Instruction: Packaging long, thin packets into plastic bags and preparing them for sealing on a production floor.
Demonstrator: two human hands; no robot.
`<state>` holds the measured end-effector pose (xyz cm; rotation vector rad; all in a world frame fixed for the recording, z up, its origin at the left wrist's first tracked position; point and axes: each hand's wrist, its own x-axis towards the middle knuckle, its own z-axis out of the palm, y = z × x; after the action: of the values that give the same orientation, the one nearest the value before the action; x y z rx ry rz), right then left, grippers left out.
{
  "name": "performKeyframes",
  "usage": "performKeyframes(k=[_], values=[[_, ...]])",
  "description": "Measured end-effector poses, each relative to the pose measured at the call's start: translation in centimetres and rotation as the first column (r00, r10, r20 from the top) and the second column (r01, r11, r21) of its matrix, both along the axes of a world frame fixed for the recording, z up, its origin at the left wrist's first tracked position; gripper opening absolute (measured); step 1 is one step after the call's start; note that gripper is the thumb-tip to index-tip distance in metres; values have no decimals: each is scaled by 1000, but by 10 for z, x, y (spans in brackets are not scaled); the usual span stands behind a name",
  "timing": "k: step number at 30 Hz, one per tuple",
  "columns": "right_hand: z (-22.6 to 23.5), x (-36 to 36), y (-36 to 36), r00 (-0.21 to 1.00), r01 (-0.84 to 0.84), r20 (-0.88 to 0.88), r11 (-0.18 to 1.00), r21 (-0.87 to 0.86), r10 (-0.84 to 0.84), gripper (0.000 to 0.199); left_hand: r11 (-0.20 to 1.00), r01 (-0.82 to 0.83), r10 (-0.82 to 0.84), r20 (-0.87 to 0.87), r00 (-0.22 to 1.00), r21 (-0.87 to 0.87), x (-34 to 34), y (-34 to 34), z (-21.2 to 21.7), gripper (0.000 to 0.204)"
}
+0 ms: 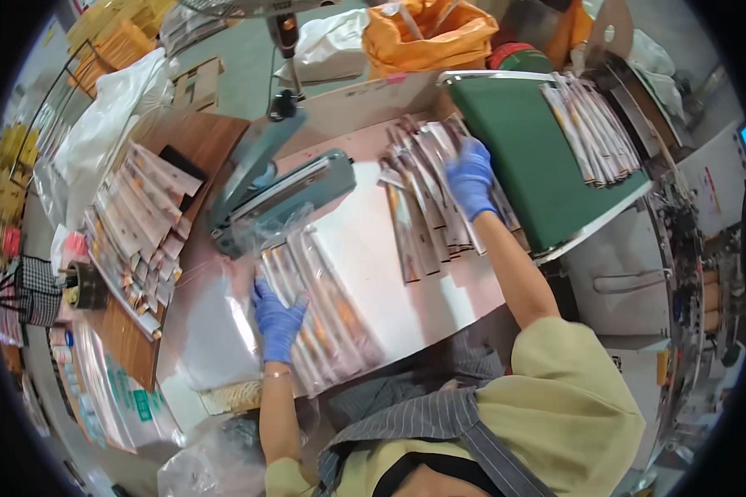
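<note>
My left hand (279, 321), in a blue glove, grips the left edge of a clear plastic bag (327, 311) filled with long slim packets, its thumb lying over the top. The bag rests on the white tabletop (394, 319) in front of me. To the right, my blue-gloved right hand (471, 178) is on the right side of a loose pile of similar slim packets (423, 207). Motion smears its fingers, so their grasp is unclear. Behind the bag stands a blue-green hand sealer (298, 195) with its arm raised.
More slim packets (141, 215) spread over a brown wooden board (215, 141) at left. A green conveyor belt (514, 149) on the right carries another packet bundle (593, 132). An orange sack (427, 41) stands beyond the table's cardboard wall (348, 108).
</note>
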<state>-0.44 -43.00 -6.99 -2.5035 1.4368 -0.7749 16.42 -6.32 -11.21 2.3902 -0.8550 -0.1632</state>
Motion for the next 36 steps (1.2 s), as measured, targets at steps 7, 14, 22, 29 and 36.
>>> performKeyframes(k=[7,14,22,29,36], values=[[-4,0,19,978,96,-198,981,166,-62,66,977,108,-171,-368,914,-186,-59,-193,3,90],[-60,5,-2,967,-26,210,763,646,-145,72,939,-102,-120,-589,799,-329,-68,-284,-5,98],[-18,-24,56,642,-730,554,-201,653,-529,38,829,-125,-506,-825,251,-546,-70,-210,18,71],[74,-16,79,324,-891,925,394,227,199,86,586,147,-729,-439,526,-797,-42,-158,96,86],[90,-11,102,75,-987,965,156,36,250,129,250,91,-917,-206,341,-964,-59,-142,127,114]])
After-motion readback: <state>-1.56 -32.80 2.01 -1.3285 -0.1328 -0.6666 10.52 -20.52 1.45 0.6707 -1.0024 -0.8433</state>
